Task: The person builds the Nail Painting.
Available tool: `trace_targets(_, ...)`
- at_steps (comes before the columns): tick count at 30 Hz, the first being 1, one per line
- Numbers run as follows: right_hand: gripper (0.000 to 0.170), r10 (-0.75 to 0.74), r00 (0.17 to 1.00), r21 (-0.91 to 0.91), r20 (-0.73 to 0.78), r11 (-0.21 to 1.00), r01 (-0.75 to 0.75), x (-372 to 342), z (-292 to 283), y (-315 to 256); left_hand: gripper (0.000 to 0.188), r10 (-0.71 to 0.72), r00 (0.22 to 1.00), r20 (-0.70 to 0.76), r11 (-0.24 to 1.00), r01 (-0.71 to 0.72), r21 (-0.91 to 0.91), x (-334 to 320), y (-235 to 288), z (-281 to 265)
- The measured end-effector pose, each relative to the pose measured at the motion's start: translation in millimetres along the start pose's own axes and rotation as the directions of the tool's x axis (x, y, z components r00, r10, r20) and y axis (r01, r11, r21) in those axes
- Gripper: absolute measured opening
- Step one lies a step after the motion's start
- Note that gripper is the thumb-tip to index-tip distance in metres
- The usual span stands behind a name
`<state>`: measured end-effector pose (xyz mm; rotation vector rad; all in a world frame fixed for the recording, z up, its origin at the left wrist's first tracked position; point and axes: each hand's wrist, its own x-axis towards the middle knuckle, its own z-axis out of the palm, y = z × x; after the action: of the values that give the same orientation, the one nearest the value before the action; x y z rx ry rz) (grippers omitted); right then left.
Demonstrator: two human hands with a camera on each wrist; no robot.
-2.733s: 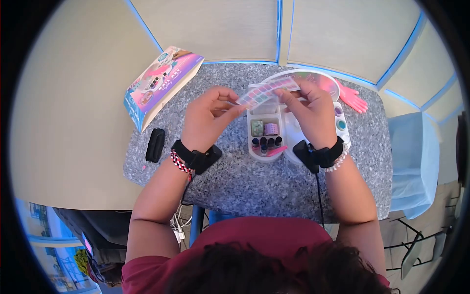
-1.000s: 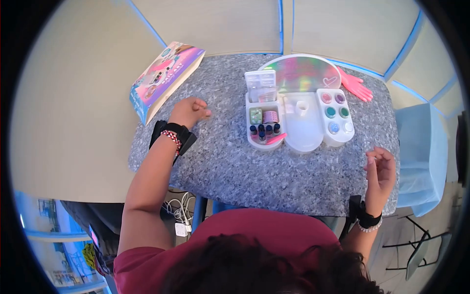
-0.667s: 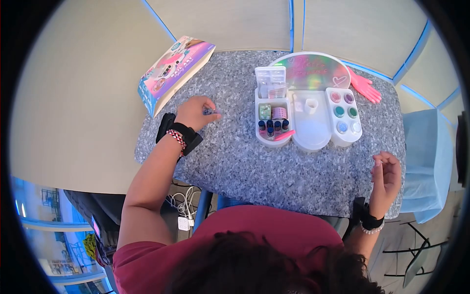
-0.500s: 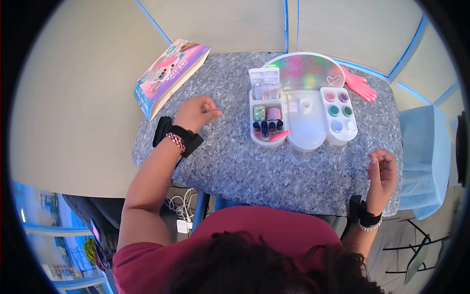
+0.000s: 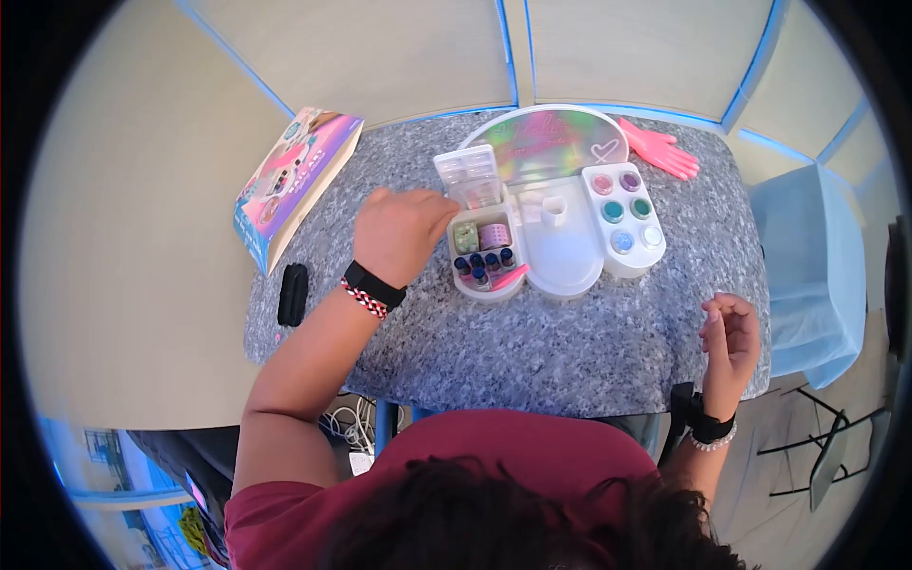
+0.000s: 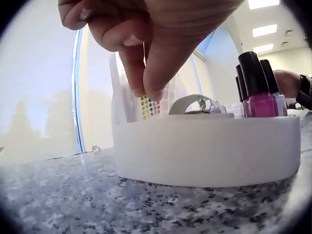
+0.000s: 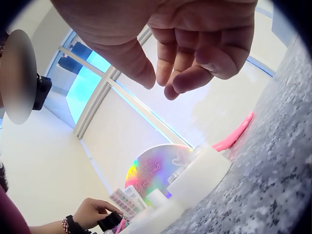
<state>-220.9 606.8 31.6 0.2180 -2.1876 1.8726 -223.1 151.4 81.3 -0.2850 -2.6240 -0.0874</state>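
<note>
My left hand (image 5: pixel 404 233) is over the left rear part of the white organizer (image 5: pixel 560 277). In the left wrist view, the thumb and a finger of this hand (image 6: pixel 146 95) pinch the top of a small sheet with coloured dots (image 6: pixel 146 113), which stands behind the organizer's white wall (image 6: pixel 209 151). Beside it are a pale roll (image 6: pixel 195 103) and dark-capped polish bottles (image 6: pixel 263 100). A clear lidded case (image 5: pixel 467 169) stands up at the rear. Holding nothing visible, my right hand (image 5: pixel 731 342) hangs loosely curled near the table's right edge, as the right wrist view also shows (image 7: pixel 195 53).
A colourful box (image 5: pixel 296 180) lies at the back left, with a black case (image 5: pixel 294 294) in front of it. Behind the organizer stands an iridescent oval panel (image 5: pixel 551 142). Pots of colour (image 5: pixel 613 211) fill the right tray. A pink hand form (image 5: pixel 660 152) lies at the back right.
Earlier both hands held a patterned sheet above the organizer; they then moved apart. The left hand has since come right from the bare table to the rear compartment and pinches the dotted sheet.
</note>
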Motion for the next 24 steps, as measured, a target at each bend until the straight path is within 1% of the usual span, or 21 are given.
trace_targets(1,0.020,0.006,1.000,-0.007,-0.005,1.000,-0.007,0,-2,-2,0.008,0.012,1.000,0.001,1.000,-0.012,-0.009,-2,0,1)
trace_targets(2,0.020,0.003,1.000,-0.017,-0.022,1.000,-0.003,0,-2,-3,0.008,0.024,1.000,0.014,0.999,-0.024,0.034,-3,-1,2)
trace_targets(3,0.018,-0.003,1.000,0.005,-0.008,1.000,0.003,4,-2,-5,0.009,0.043,0.999,0.012,0.997,-0.044,0.070,0,-2,5)
trace_targets(4,0.017,-0.015,1.000,0.020,-0.001,1.000,0.015,9,-5,-9,0.010,0.081,0.996,-0.026,0.996,-0.081,0.026,0,-4,10)
trace_targets(5,0.017,-0.037,0.998,-0.013,-0.043,0.999,0.036,16,-8,-14,0.010,0.096,0.995,-0.035,0.994,-0.094,0.049,0,-3,13)
trace_targets(7,0.016,-0.023,0.999,-0.089,0.042,0.996,0.027,40,-11,-22,0.008,0.098,0.994,-0.050,0.993,-0.095,0.064,1,1,17)
trace_targets(8,0.016,-0.042,0.997,-0.099,0.066,0.994,0.048,57,-14,-22,0.007,0.081,0.996,-0.047,0.995,-0.078,0.061,2,3,18)
trace_targets(9,0.017,-0.055,0.994,-0.101,0.097,0.993,0.065,77,-15,-21,0.007,0.106,0.992,-0.063,0.994,-0.104,0.035,3,2,19)
trace_targets(11,0.023,-0.079,0.987,-0.285,0.137,0.952,0.116,119,-14,-21,0.008,0.090,0.995,-0.052,0.996,-0.089,0.011,3,0,19)
trace_targets(13,0.029,-0.065,0.969,-0.420,0.240,0.893,0.164,160,-7,-17,0.008,0.085,0.995,-0.045,0.996,-0.085,0.008,1,1,21)
trace_targets(15,0.039,-0.119,0.924,-0.559,0.364,0.765,0.320,200,7,1,0.007,0.066,0.997,-0.032,0.998,-0.066,0.020,0,1,19)
trace_targets(16,0.039,-0.120,0.922,-0.560,0.368,0.763,0.323,219,15,14,0.007,0.034,0.997,-0.072,0.996,-0.040,-0.076,0,3,18)
trace_targets(17,0.047,-0.178,0.866,-0.593,0.468,0.663,0.457,237,22,28,0.007,-0.007,0.994,-0.111,0.985,-0.013,-0.173,-1,5,18)
trace_targets(18,0.055,-0.221,0.793,-0.600,0.568,0.548,0.583,252,30,41,0.007,-0.018,0.993,-0.114,0.985,-0.002,-0.174,-1,8,11)
trace_targets(19,0.055,-0.222,0.786,-0.595,0.576,0.545,0.590,264,36,56,0.007,-0.167,0.983,-0.075,0.952,0.141,-0.272,0,12,-1)
trace_targets(20,0.062,-0.179,0.773,-0.606,0.608,0.525,0.598,273,44,67,0.007,-0.307,0.951,-0.022,0.890,0.279,-0.360,1,13,-11)
trace_targets(21,0.069,-0.134,0.759,-0.615,0.638,0.505,0.606,281,48,77,0.007,-0.316,0.948,-0.023,0.888,0.287,-0.360,1,10,-19)
trace_targets(22,0.074,-0.038,0.766,-0.648,0.642,0.508,0.568,284,52,78,0.010,-0.362,0.931,-0.036,0.870,0.324,-0.371,1,5,-26)
trace_targets(23,0.074,-0.035,0.758,-0.642,0.651,0.508,0.575,292,55,77,0.012,-0.409,0.911,-0.046,0.850,0.362,-0.382,1,-1,-29)
trace_targets(24,0.074,0.008,0.737,-0.625,0.676,0.536,0.567,300,58,75,0.012,-0.422,0.905,-0.041,0.845,0.377,-0.379,1,-8,-28)
